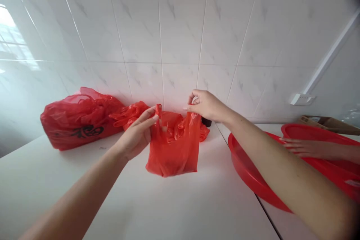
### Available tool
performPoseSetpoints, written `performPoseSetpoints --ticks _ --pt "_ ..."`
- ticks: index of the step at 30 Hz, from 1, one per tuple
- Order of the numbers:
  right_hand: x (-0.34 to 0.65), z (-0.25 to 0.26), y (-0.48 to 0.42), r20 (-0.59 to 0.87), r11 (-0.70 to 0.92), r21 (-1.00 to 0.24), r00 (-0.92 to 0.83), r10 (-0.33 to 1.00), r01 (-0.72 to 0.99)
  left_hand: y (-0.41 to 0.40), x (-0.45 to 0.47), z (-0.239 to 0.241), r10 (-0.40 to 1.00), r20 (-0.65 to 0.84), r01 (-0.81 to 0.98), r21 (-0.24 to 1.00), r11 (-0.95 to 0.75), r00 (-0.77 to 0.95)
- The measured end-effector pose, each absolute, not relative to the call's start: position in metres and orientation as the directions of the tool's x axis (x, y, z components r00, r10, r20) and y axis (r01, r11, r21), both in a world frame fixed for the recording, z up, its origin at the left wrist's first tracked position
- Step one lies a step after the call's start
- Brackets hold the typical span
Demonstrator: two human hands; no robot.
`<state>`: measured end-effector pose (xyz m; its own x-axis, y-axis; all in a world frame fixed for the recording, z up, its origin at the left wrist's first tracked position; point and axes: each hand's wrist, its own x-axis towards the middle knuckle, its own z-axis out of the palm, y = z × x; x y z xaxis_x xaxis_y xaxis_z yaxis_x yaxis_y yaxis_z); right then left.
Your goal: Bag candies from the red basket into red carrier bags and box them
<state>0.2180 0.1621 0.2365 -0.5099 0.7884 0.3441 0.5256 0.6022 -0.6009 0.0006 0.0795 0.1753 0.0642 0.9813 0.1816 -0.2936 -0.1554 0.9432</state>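
Observation:
A small red plastic bag [174,157] hangs by its two handles between my hands, above the white table. My left hand [140,134] pinches the left handle between thumb and fingers. At the other handle, my right hand [204,104] is closed with thumb and fingertips together, a little higher than the left. The bag looks thin and flat, its mouth facing up. Behind it lie crumpled red bags [131,114], partly hidden by the bag and my left hand.
A large full red bag with black markings [81,122] stands at the left by the tiled wall. To the right are a red basin [247,168] and another red basin [298,129], with another person's hand [302,147] over them. A cardboard box [323,123] lies behind.

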Motion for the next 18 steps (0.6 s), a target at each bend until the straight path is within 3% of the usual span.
performPoseSetpoints --ticks 5,8,10,13,15,18 --pt "0.184 0.234 0.144 0.327 0.675 -0.689 -0.718 0.614 0.263 0.088 0.012 0.176 0.958 -0.013 0.176 0.984 -0.040 0.287" --pt "0.166 0.224 0.139 0.402 0.667 -0.738 -0.728 0.556 0.102 0.094 0.013 0.176 0.965 -0.076 0.368 0.930 -0.022 0.250" --pt "0.162 0.211 0.143 0.446 0.658 -0.748 -0.672 0.591 0.083 0.096 0.010 0.175 0.985 -0.075 0.362 0.932 0.013 0.156" --pt "0.167 0.184 0.155 0.375 0.615 -0.774 -0.673 0.637 0.150 0.096 0.002 0.171 0.997 -0.051 0.290 0.957 0.032 0.058" --pt "0.173 0.168 0.160 0.334 0.582 -0.794 -0.676 0.657 0.174 0.096 -0.005 0.168 0.997 -0.065 0.281 0.958 0.050 0.044" --pt "0.181 0.158 0.150 0.406 0.544 -0.834 -0.565 0.718 0.093 0.096 -0.013 0.164 0.991 -0.094 0.282 0.957 0.065 0.094"
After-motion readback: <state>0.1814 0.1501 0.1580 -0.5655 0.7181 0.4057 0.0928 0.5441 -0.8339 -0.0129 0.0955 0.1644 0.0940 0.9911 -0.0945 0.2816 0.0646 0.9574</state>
